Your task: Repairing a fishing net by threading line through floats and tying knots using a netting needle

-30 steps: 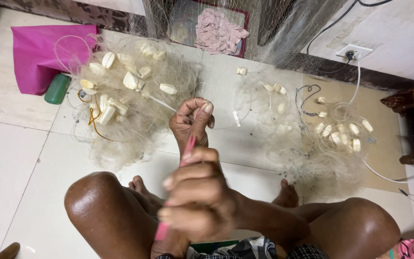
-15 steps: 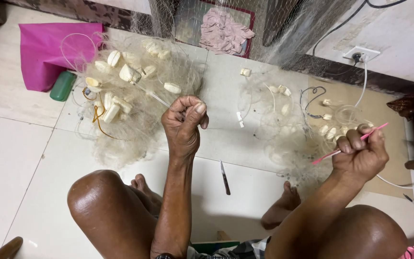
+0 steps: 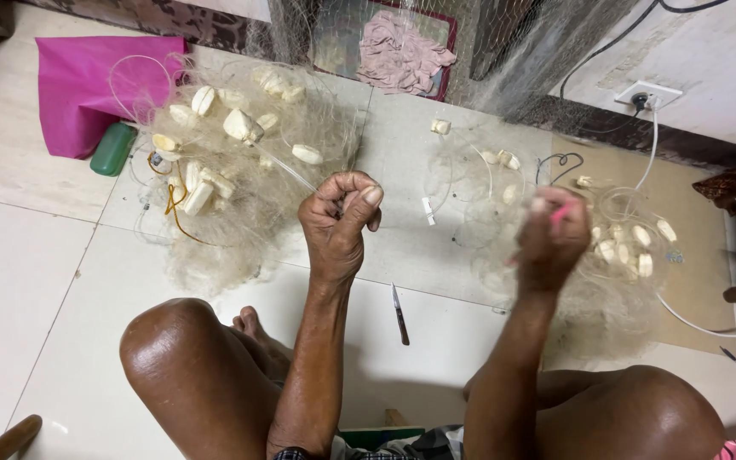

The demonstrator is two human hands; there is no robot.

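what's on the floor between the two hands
In the head view, a small knife lies on the tile between the left hand and right hand, nearer the knees.

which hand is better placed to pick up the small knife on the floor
Left, probably. The knife lies on the tile between the knees, closer to the left hand. That hand is pinching net, though, and the right hand already holds a pink netting needle.
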